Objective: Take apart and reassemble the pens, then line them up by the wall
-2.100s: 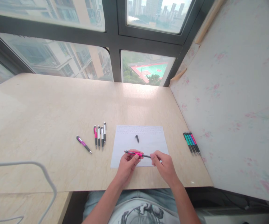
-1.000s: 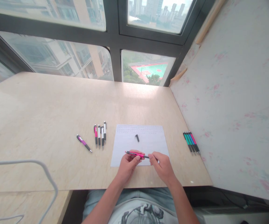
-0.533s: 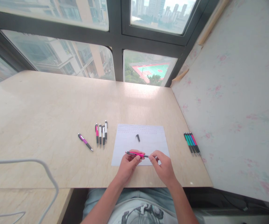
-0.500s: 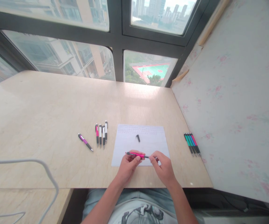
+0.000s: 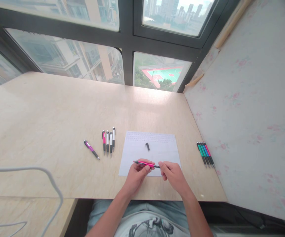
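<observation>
The left hand (image 5: 135, 177) has kept its place, thumb and fingers pinching the pink pen (image 5: 143, 163) about its middle. To the right of that pinch, the right hand (image 5: 174, 173) has shifted: half a second ago a dark bit stuck out past the far side of its fingers, and now none shows there, the pen's black end stopping at the fingertips. That suggests the work in hand centres on this grip end, with the left hand as the steady one. The right fingers are curled, but whether they grip the very end or only touch it, I cannot tell.

The pen runs between the two hands, over the paper (image 5: 132, 154), slanting slightly. Left of the left fingers is a small pinkish end, then a black clip with pale marks; the bright pink barrel passes through the pinch, and slim black fills the gap up to the right fingers. Its point is not visible. Beyond the fingers, between the hands and the window, a small black clip-like piece (image 5: 147, 146) lies apart on the sheet
</observation>
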Motion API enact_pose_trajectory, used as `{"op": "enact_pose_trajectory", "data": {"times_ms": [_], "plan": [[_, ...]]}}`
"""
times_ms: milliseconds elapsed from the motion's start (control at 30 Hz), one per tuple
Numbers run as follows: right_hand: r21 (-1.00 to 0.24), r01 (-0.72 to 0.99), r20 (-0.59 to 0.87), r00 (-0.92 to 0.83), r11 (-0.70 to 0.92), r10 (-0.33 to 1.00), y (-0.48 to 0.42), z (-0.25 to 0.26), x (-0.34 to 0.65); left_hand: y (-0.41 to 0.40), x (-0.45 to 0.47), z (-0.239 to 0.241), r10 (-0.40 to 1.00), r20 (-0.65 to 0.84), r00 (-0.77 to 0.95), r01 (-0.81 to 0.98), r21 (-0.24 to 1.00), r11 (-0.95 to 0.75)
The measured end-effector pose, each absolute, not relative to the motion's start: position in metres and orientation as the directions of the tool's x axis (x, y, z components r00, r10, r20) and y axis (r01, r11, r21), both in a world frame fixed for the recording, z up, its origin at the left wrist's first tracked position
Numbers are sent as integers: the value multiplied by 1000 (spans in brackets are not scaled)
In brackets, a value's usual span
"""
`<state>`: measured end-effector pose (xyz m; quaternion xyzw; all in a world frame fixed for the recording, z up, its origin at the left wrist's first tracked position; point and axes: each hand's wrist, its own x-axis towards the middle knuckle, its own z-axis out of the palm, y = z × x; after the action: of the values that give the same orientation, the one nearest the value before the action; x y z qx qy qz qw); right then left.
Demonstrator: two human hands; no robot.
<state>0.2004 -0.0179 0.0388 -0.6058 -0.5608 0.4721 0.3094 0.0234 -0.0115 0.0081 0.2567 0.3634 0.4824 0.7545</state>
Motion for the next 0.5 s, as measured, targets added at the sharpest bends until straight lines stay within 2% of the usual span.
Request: {"op": "enact_pose_trajectory", "data": {"times_ms": [100,200,267,333,500], "plan": [[-936,297,-196,-2,-187,981,-10,27,206,-10,23,7,916,-336,219,-598,696,398],[-899,424,-44,152,-106,987,4,15,203,-8,22,6,908,-379,181,-665,633,397],[-790,613,89,139,-15,986,15,9,194,-7,21,6,902,-382,199,-688,601,406],[-661,750,156,87,39,984,26,6,179,-7,21,6,900,-378,217,-699,583,413],[-427,904,119,98,-38,988,43,3,145,-6,22,4,894,-386,226,-711,562,422]]}}
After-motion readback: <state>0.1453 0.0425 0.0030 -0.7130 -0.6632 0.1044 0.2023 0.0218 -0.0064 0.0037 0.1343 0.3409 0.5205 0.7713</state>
